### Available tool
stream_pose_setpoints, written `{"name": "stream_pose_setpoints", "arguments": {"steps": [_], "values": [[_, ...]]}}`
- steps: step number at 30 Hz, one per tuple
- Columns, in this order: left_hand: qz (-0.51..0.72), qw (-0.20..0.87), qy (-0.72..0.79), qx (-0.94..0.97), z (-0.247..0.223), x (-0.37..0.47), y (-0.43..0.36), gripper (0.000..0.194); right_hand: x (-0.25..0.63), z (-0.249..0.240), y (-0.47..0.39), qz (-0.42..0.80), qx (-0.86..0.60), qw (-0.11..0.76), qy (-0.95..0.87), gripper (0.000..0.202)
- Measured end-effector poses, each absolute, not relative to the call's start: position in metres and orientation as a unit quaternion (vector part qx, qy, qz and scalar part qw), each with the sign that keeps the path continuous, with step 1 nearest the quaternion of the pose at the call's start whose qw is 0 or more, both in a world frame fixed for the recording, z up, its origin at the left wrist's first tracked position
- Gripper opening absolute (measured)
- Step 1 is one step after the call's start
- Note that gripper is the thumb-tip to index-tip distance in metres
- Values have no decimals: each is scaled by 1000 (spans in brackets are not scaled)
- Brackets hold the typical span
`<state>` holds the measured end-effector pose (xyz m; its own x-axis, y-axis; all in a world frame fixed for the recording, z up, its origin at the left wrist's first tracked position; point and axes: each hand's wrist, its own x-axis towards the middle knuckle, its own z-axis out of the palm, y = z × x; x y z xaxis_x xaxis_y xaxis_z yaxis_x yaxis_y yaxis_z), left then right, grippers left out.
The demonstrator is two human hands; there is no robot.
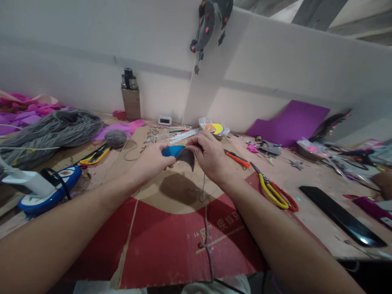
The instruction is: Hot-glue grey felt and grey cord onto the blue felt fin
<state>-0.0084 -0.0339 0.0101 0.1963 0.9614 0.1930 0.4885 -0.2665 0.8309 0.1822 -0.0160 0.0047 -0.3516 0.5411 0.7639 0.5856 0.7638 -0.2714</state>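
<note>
Cardboard sheet [165,241] below the hands: printed red over bare brown, matt, with a creased edge. Grey yarn [61,130] beyond the left hand [156,158]: fibrous, dull. Scissors [274,192] right of the right hand [208,153]: yellow and red handles, smooth, plastic in appearance; blades metallic. Black slab [341,214] farther right: glossy, with a bright reflection. Purple sheet [290,122]: smooth, matt.

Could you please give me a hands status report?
Left hand grips blue-and-grey curved piece. Right hand pinches at its edge. Grey yarn strand lies across cardboard below.
</note>
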Motion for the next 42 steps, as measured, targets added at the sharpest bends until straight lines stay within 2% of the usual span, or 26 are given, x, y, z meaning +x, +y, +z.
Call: {"name": "stream_pose_setpoints", "arguments": {"steps": [11, 24, 32, 42], "values": [[342, 297, 521, 724, 11, -10, -33, 7, 181, 7, -17, -7, -350, 456, -818, 12], [339, 342, 507, 715, 8, -11, -30, 7, 181, 8, -16, 17, -366, 456, -811, 12], [345, 422, 491, 680, 9, -8, -30, 9, 181, 9, -16, 34, -367, 465, -805, 11], [369, 420, 468, 685, 6, -12, -29, 10, 181, 10, -13, 110, -382, 471, -788, 9]]}}
